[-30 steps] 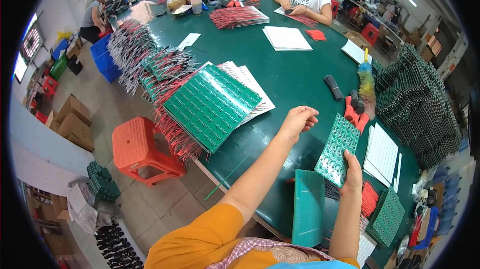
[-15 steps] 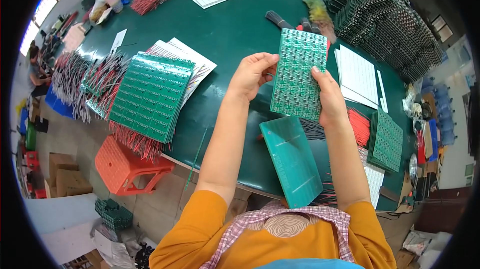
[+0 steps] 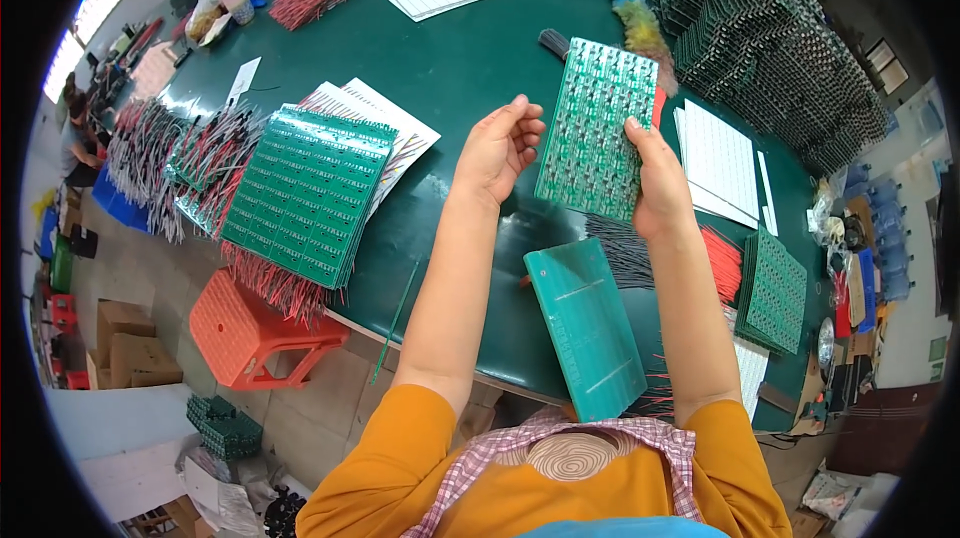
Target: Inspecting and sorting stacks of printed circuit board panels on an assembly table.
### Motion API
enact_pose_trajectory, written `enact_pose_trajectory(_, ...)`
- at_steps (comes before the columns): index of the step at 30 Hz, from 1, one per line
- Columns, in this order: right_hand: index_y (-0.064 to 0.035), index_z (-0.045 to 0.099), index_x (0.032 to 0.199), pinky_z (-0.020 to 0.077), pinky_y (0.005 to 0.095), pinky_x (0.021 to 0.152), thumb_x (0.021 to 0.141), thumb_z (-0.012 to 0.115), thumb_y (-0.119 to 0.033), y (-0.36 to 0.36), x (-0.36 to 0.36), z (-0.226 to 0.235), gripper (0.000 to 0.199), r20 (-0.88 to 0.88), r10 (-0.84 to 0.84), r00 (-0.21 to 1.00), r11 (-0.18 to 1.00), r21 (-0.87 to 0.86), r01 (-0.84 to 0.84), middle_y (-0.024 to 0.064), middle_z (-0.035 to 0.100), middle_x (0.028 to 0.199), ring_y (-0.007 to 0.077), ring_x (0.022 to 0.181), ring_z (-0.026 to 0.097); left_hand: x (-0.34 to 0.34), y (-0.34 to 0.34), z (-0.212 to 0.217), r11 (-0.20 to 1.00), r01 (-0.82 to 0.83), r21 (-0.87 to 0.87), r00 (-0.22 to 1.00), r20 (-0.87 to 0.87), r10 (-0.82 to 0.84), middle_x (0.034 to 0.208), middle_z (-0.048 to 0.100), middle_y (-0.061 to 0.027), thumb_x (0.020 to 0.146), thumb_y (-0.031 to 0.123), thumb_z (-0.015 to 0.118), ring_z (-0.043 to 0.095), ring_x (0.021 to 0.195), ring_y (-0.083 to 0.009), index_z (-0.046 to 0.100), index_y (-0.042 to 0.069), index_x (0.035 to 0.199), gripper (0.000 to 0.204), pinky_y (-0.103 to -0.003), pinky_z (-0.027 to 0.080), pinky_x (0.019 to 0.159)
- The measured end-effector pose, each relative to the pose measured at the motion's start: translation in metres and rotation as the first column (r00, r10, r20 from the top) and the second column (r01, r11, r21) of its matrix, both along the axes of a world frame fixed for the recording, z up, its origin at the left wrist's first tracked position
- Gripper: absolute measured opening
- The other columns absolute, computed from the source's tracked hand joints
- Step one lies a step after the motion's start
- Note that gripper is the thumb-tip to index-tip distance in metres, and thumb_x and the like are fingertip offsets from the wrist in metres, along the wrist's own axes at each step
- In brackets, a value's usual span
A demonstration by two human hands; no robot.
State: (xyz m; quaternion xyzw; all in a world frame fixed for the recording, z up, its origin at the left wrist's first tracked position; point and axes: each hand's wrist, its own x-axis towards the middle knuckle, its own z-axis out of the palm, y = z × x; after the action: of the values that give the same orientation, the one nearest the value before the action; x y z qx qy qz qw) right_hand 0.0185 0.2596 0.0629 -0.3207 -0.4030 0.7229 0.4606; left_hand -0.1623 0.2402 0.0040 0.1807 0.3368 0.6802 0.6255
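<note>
My right hand [image 3: 662,178] grips a green circuit board panel [image 3: 598,128] by its right edge, thumb on the face. Rows of small parts cover the panel, which is held tilted above the table. My left hand [image 3: 505,143] is just left of the panel, apart from it, with loosely curled fingers and nothing visible in them. Below the panel, a green slotted board fixture [image 3: 588,328] leans at the table's near edge. Dark wires [image 3: 620,253] and red wires [image 3: 720,263] lie beside my right forearm.
At the left, stacked green panels [image 3: 305,193] rest on paper sheets and wire bundles [image 3: 150,163]. More panels [image 3: 775,288] and white sheets [image 3: 722,163] lie at the right. A tall pile of boards [image 3: 770,48] stands far right, near a colourful duster [image 3: 640,28]. An orange stool [image 3: 250,333] is below the table.
My left hand has let go of the panel's left edge and drawn slightly away. The panel has tilted a little in my right hand and shifted slightly up and left.
</note>
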Motion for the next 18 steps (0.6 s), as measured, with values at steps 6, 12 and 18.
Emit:
enact_pose_trajectory(6, -0.0006, 0.053, 0.109, 0.0527, 0.0312, 0.073, 0.092, 0.047, -0.017, 0.006, -0.011, 0.002, 0.024, 0.034, 0.039, 0.999, 0.999, -0.037, -0.037, 0.0077, 0.063, 0.098, 0.0167, 0.083, 0.063, -0.001, -0.005, 0.010, 0.994, 0.064, 0.091, 0.998, 0.014, -0.065, 0.078, 0.063, 0.0001, 0.086, 0.024, 0.062, 0.057, 0.071, -0.0090, 0.063, 0.006, 0.090, 0.019, -0.024, 0.047, 0.064)
enact_pose_trajectory(12, 0.0001, 0.055, 0.108, 0.0525, 0.0309, 0.072, 0.092, 0.048, -0.019, 0.006, -0.019, -0.006, 0.026, 0.047, 0.049, 0.998, 0.996, -0.079, -0.045, 0.0084, 0.064, 0.097, 0.0158, 0.082, 0.064, -0.009, -0.003, -0.005, 0.985, 0.113, 0.129, 0.990, 0.068, -0.122, 0.084, 0.065, -0.0057, 0.085, 0.015, 0.061, 0.062, 0.075, -0.0131, 0.062, 0.001, 0.091, 0.015, -0.027, 0.052, 0.070)
enact_pose_trajectory(18, 0.0022, 0.054, 0.104, 0.0513, 0.0300, 0.069, 0.091, 0.050, -0.019, 0.019, -0.016, -0.015, 0.025, 0.012, 0.036, 0.999, 0.993, -0.112, -0.035, 0.0077, 0.062, 0.092, 0.0157, 0.078, 0.062, -0.006, 0.006, -0.004, 0.986, 0.114, 0.122, 0.979, 0.153, -0.132, 0.083, 0.065, -0.0068, 0.085, 0.014, 0.061, 0.063, 0.075, -0.0143, 0.062, 0.001, 0.089, 0.014, -0.027, 0.052, 0.069)
